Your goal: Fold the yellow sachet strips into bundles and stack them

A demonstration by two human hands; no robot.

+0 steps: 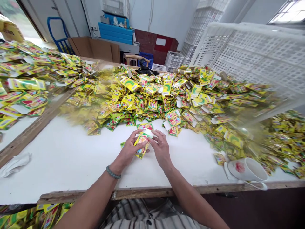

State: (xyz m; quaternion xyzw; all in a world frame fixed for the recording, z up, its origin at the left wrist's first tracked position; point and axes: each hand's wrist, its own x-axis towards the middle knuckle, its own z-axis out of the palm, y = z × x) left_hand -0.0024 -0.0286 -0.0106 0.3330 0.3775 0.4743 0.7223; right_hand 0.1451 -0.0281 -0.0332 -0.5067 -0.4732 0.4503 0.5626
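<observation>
Over the white tabletop (95,159) I hold a small yellow printed box (143,139) with its white end flap facing away from me. My left hand (130,148) grips the box along its left side, the thumb lying across the front. At the flap end, my right hand (160,147) pinches the box between thumb and fingers. Behind it lies a yellow-green packet (145,126), and a corner of another green packet (122,145) shows by my left fingers. A heap of small packets and printed boxes (143,95) spreads just beyond both hands.
A white mug (247,168) stands near the front edge at right. A large white plastic basket (238,47) tilts over the heap on the right. On the left, a wooden strip (40,122) separates a pile of yellow boxes (26,82). A white cloth (14,165) lies at far left.
</observation>
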